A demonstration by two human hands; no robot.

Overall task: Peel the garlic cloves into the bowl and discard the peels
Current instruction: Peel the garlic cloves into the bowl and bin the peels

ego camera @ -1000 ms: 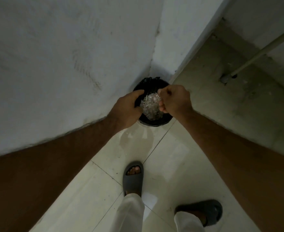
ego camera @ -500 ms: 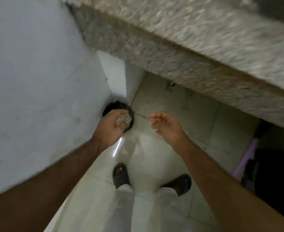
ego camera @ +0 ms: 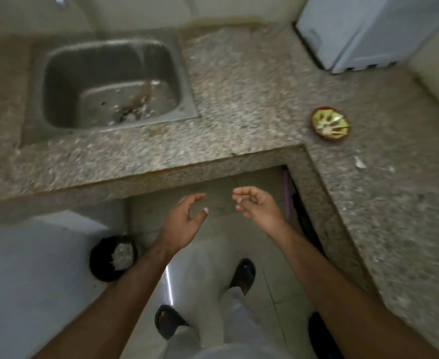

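My left hand (ego camera: 184, 218) and right hand (ego camera: 258, 206) hang over the floor, fingers loosely curled, both holding nothing, a gap between them. Peels (ego camera: 122, 255): pale, flaky heap in a round black bin (ego camera: 102, 265) on the floor, below and left of my left hand, well apart. Bowl (ego camera: 330, 123): small, round, brown rim, yellow-green inside, pale cloves in it, up right on the speckled granite table (ego camera: 239, 99). Steel sink (ego camera: 187, 104), rectangular, far left. One stray white scrap (ego camera: 359, 163) on the table.
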